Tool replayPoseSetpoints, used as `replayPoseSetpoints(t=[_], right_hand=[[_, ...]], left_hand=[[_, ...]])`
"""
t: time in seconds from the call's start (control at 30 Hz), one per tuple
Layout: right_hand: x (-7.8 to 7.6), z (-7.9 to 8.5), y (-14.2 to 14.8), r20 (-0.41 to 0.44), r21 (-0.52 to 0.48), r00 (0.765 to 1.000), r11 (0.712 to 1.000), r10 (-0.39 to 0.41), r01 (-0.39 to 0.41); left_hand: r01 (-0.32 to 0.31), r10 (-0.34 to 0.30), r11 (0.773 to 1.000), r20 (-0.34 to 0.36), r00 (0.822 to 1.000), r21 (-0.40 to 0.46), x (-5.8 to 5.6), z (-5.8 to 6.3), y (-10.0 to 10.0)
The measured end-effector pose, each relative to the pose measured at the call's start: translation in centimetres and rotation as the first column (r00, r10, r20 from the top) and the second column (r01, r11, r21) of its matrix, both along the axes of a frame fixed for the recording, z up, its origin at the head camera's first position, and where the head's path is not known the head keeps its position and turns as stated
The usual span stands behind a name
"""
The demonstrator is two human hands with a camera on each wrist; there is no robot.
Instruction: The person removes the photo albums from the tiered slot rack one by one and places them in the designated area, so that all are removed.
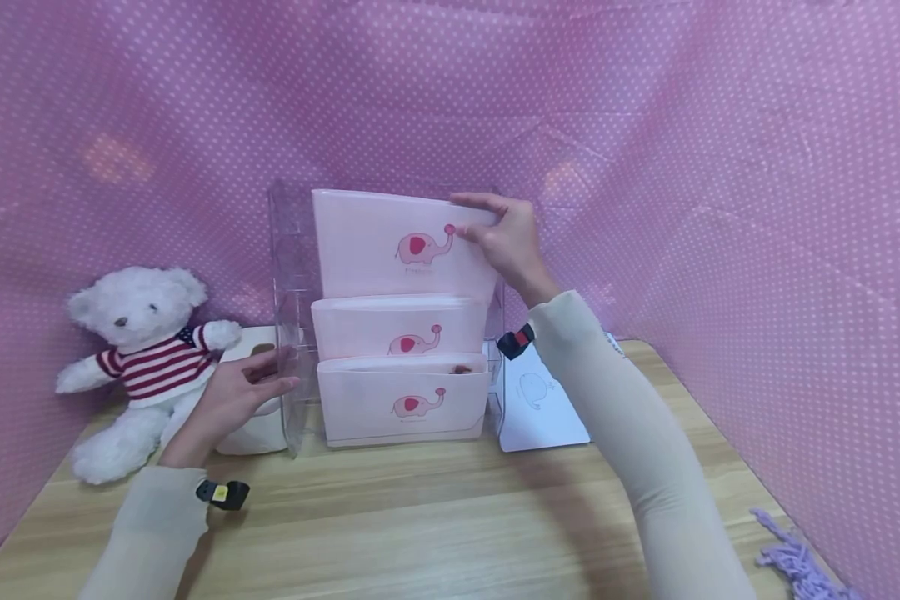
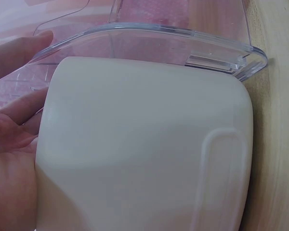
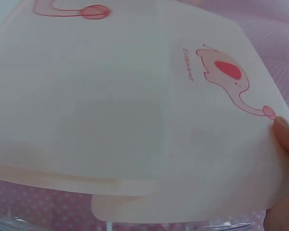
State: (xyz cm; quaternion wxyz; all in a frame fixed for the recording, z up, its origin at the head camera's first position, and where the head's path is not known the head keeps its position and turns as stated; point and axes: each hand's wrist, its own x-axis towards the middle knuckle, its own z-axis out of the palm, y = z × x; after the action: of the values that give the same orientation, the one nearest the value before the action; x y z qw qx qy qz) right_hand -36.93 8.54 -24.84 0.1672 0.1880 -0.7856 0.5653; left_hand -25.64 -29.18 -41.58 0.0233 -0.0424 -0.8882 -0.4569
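Note:
My right hand [image 1: 512, 246] pinches the upper right edge of the top pink folder [image 1: 360, 242], which carries a printed elephant. In the right wrist view the thumb lies on the face of this folder [image 3: 207, 144], near the elephant's trunk. Below it, in the same clear plastic rack [image 1: 291, 250], stand a middle pink folder [image 1: 352, 325] and a bottom pink folder [image 1: 360, 408]. On the left, my left hand [image 1: 232, 400] holds the rack's side panel, thumb at its front rim [image 2: 183, 32] and fingers behind.
A cream container [image 2: 135, 120] stands between the left wrist and the rack. Beside it sits a white teddy bear [image 1: 131, 312] in a striped sweater. White sheets with an elephant drawing [image 1: 536, 417] lean at the rack's right. Purple yarn [image 1: 798, 562] lies at the wooden table's [image 1: 390, 517] right edge.

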Motion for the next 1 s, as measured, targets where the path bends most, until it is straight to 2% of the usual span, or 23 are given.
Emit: replayPoseSetpoints(t=[0.3,0.63,1.0], right_hand=[[0.3,1.9,0.9,0.003,-0.096,0.999,0.995,-0.042,0.043],[0.9,3.5,1.7,-0.001,-0.217,0.999,0.976,-0.034,0.033],[1.9,3.4,2.4,0.007,-0.313,1.0,0.95,0.004,-0.001]], left_hand=[[0.003,-0.003,1.0,0.005,1.0,0.001,-0.3,0.0,0.0],[0.017,-0.017,1.0,-0.004,1.0,-0.005,-0.6,-0.1,-0.3],[0.0,0.0,1.0,0.005,1.0,-0.02,-0.6,-0.2,-0.2]])
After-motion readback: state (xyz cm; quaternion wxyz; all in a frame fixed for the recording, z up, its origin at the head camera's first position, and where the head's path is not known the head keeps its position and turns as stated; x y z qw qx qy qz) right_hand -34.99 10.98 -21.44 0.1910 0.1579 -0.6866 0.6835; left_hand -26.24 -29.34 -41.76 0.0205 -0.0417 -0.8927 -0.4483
